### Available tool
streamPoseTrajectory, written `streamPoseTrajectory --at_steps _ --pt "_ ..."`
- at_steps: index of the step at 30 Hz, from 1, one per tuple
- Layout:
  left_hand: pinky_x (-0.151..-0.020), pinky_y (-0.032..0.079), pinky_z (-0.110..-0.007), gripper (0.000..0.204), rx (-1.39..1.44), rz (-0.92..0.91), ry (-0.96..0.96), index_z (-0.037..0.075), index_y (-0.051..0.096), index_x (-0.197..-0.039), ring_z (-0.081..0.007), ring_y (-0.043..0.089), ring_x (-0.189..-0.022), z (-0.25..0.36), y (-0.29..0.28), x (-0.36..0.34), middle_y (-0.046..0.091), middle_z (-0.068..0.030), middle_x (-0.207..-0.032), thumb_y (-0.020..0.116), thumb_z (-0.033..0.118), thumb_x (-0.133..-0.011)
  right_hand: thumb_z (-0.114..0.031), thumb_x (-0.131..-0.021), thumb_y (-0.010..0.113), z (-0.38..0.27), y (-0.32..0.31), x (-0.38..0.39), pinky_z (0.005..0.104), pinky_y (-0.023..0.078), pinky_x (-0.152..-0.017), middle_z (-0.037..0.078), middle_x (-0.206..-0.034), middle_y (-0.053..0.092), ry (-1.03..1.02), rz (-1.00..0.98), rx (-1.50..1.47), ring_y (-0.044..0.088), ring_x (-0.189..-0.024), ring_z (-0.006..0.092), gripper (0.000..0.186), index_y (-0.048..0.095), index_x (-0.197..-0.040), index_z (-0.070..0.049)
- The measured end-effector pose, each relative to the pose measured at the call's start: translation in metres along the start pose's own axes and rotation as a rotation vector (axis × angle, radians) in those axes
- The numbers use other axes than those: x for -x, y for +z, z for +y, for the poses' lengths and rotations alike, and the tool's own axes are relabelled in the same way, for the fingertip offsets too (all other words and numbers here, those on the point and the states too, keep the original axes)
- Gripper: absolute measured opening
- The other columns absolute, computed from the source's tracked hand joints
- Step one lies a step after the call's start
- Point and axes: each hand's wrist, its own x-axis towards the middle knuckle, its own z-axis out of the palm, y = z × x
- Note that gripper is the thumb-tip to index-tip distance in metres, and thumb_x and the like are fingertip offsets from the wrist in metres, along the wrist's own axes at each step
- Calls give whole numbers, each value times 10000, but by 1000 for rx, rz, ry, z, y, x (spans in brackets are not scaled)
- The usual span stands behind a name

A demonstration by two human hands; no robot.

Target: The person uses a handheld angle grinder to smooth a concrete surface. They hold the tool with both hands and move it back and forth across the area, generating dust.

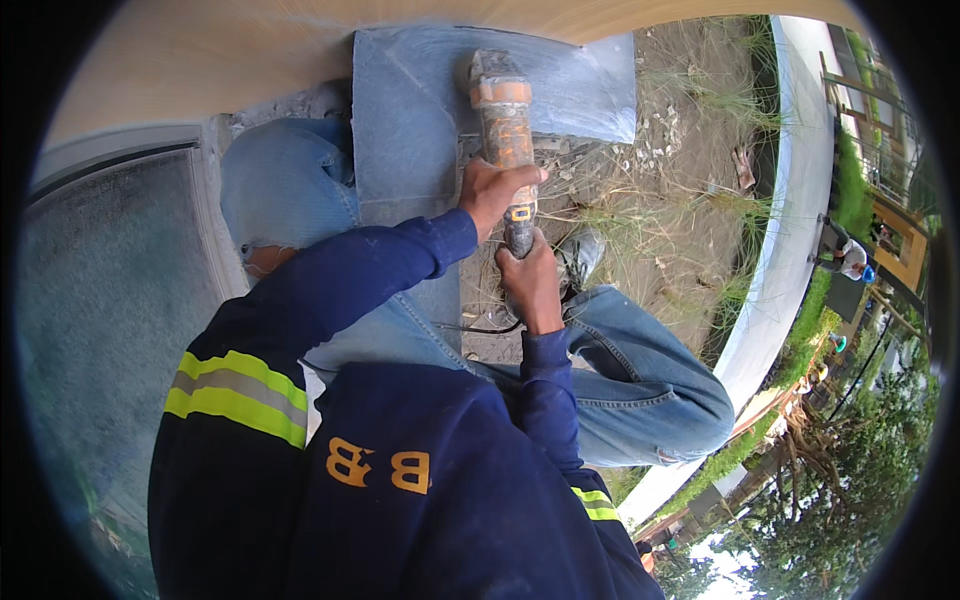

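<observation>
Upper centre: left hand clasps power tool mid-body, right hand wraps rear grip, likely steadying it over grey slab.

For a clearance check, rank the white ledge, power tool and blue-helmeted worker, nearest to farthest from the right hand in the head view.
1. Power tool: in the right hand.
2. White ledge: off right.
3. Blue-helmeted worker: farther right, beyond the ledge.

1 power tool | 2 sleeves | 2 trouser legs | 1 cable

Soft daylight falls; edges bend, perhaps slightly blurred.
</observation>
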Motion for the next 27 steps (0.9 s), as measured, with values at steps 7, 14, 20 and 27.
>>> streamPoseTrajectory --at_steps 7,14,20,27 --pt "-688 547 -341 334 -20 -61 -11 20 683 -999 -174 680 -766 -28 14 22 702 -80 -880 846 195 -767 -165 -826 715 29 -6 33 508 544 -819 302 -954 717 54 33 -31 711 -938 474 361 611 -1104 41" --pt "-662 546 -343 311 -57 -134 -3 14 704 -982 -170 679 -727 -2 27 -14 707 -73 -839 838 196 -767 -152 -831 714 8 -7 -6 490 543 -780 335 -911 701 60 85 -33 714 -889 484 369 593 -1069 103" --pt "-654 543 -344 305 -4 -76 1 19 703 -981 -168 677 -723 -17 17 8 707 -72 -851 835 196 -771 -176 -816 716 18 -14 14 507 545 -825 336 -947 706 18 23 46 707 -928 496 416 601 -1116 88" --pt "-661 545 -344 377 -136 -178 -3 -21 688 -1021 -172 677 -734 7 22 -27 694 -98 -876 842 227 -782 -157 -833 697 6 -1 -14 511 539 -839 338 -957 704 66 105 -61 697 -951 504 366 608 -1093 86"
